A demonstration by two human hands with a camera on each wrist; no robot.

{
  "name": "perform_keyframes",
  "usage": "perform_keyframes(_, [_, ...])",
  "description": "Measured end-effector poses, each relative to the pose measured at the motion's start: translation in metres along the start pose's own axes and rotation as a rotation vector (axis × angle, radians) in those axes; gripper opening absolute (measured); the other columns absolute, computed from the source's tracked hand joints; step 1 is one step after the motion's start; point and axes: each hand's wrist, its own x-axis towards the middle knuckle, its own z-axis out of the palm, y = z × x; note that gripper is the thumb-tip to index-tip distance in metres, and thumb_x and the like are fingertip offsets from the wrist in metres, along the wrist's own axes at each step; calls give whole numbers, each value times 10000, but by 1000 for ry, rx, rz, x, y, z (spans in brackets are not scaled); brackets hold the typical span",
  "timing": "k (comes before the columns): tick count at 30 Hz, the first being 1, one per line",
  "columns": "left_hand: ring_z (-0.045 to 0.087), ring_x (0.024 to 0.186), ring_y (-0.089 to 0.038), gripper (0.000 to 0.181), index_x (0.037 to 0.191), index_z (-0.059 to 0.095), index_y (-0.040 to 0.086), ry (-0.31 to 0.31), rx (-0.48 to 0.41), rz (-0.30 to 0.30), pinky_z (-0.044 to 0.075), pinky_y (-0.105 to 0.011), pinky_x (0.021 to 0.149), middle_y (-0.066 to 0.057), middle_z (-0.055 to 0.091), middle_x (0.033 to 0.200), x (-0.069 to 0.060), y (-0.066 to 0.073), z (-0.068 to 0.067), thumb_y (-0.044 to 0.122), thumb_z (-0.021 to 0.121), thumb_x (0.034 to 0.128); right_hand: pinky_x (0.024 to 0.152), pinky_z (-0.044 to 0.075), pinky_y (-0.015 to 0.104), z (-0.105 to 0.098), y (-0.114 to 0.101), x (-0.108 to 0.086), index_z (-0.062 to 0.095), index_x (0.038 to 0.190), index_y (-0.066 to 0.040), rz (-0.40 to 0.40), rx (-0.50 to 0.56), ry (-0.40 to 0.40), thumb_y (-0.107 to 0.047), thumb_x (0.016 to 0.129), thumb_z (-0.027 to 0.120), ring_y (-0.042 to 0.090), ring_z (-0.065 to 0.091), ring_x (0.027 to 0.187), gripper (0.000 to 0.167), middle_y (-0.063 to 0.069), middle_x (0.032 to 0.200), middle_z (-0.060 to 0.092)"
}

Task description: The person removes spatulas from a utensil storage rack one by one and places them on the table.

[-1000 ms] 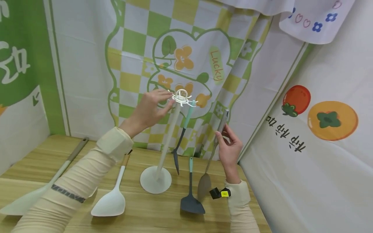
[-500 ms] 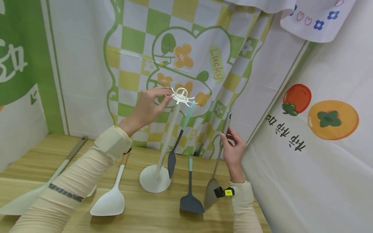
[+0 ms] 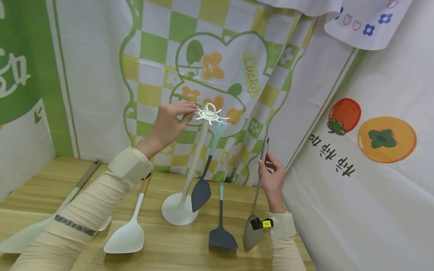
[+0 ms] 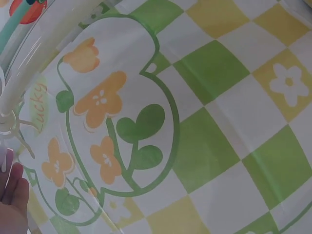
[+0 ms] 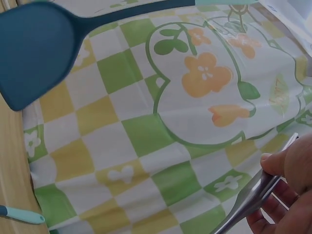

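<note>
My left hand (image 3: 166, 126) is at the top of a white utensil stand (image 3: 193, 165), its thumb and fingertips pinching the edge of the hook ring (image 3: 208, 114). In the left wrist view, fingers (image 4: 17, 187) show beside the white hooks. A dark spatula with a mint handle (image 3: 216, 139) hangs from the ring, its blade (image 3: 201, 195) in front of the stand's base. Apart from the stand, to its right, my right hand (image 3: 274, 177) holds a metal spatula (image 3: 253, 231) by its grey handle, blade down. The right wrist view shows thumb and fingers around that handle (image 5: 258, 192).
On the wooden table (image 3: 169, 248) lie a second dark spatula with a mint handle (image 3: 222, 237), a white spatula with a wooden handle (image 3: 125, 237) and a long pale one (image 3: 64, 207), partly under my left sleeve. A checkered curtain (image 3: 156, 49) hangs behind.
My right hand has moved right and slightly down with the metal spatula, away from the lying dark spatula. The hanging spatula has turned its blade face-on and shifted left. My left hand stays by the ring.
</note>
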Motion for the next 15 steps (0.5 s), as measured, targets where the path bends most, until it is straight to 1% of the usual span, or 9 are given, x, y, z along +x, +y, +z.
perform_keyframes(4, [710,1058,-374,154,1019,761,-96,-34,23,16,590,-440,973,-234,749,1070,-1,1,-2,-113,725,870,670,572,120,-1,1,1,651,1272,91,8,-22,10,93,898,691,181,657,849,376,322,1148,687])
perform_keyframes(11, [722,1000,-353,132,989,766,-92,-62,58,19,611,-422,920,-219,757,1029,-1,4,-3,-119,725,866,663,578,125,-2,8,2,658,1256,98,11,-25,9,102,886,702,289,656,864,372,315,1128,695])
perform_keyframes(15, [725,980,-345,127,982,767,-89,-71,80,22,616,-420,898,-215,759,1016,-1,6,-3,-126,717,871,662,578,124,-3,10,3,658,1252,101,12,-24,9,99,884,705,326,656,874,372,320,1125,694])
